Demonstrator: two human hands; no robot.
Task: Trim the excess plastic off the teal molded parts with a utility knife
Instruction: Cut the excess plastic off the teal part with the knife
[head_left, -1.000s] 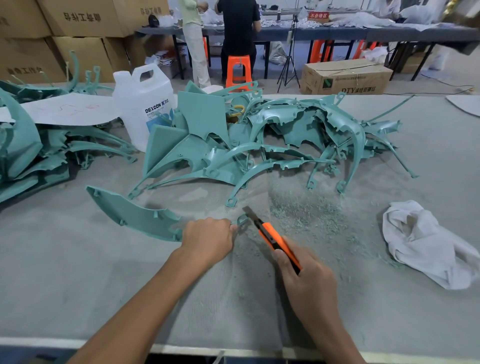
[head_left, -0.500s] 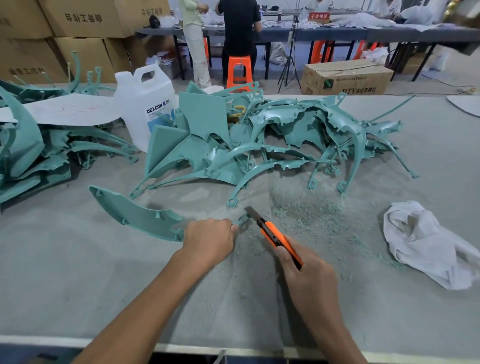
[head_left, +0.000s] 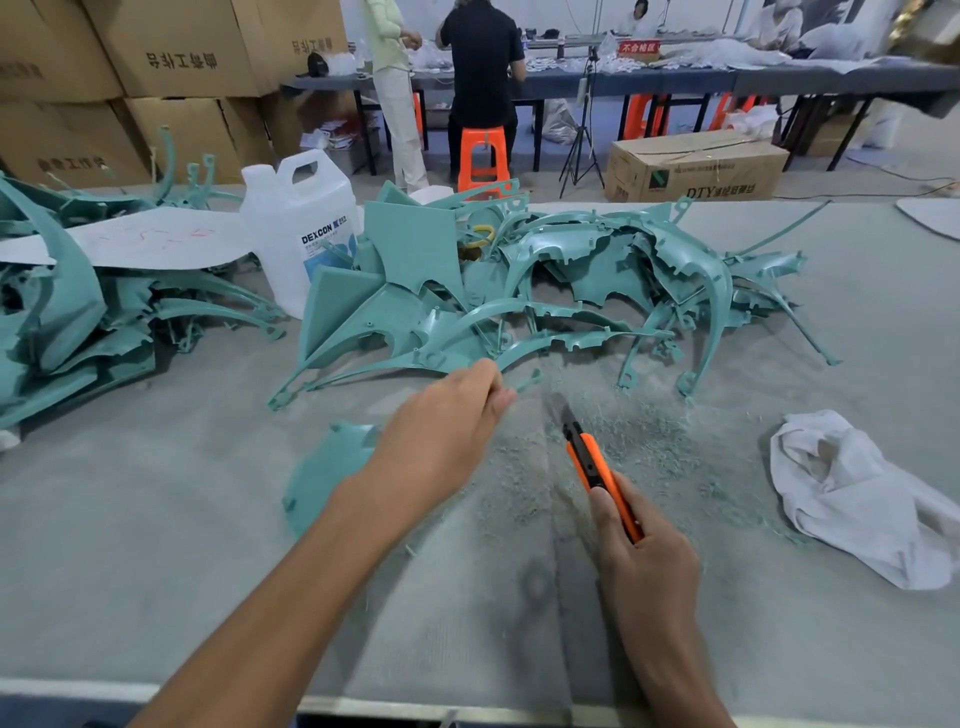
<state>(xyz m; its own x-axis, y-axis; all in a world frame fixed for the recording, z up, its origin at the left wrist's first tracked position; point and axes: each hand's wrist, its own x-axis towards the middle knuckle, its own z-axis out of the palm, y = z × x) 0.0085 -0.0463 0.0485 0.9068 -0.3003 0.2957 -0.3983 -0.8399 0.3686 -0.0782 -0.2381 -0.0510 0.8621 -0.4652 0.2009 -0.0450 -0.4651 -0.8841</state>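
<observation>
My left hand (head_left: 447, 431) grips a curved teal molded part (head_left: 322, 473), lifted and turned so its wide end points toward me and its thin tip (head_left: 527, 382) sticks out past my fingers. My arm hides the part's middle. My right hand (head_left: 644, 556) holds an orange utility knife (head_left: 597, 467) with the blade out, pointing away from me, just right of the part's tip and apart from it. A big pile of teal molded parts (head_left: 519, 291) lies behind, on the grey felt table (head_left: 156, 545).
Teal shavings (head_left: 623, 441) cover the felt around the knife. A crumpled white cloth (head_left: 857, 499) lies at the right. A white DEXCON jug (head_left: 301, 228) stands left of the pile. Another teal heap (head_left: 67, 312) under a white sheet sits far left. People work at tables beyond.
My left hand has lifted the teal part off the felt and swung it, its long end now toward me. The knife has come off the part's tip and points more straight ahead.
</observation>
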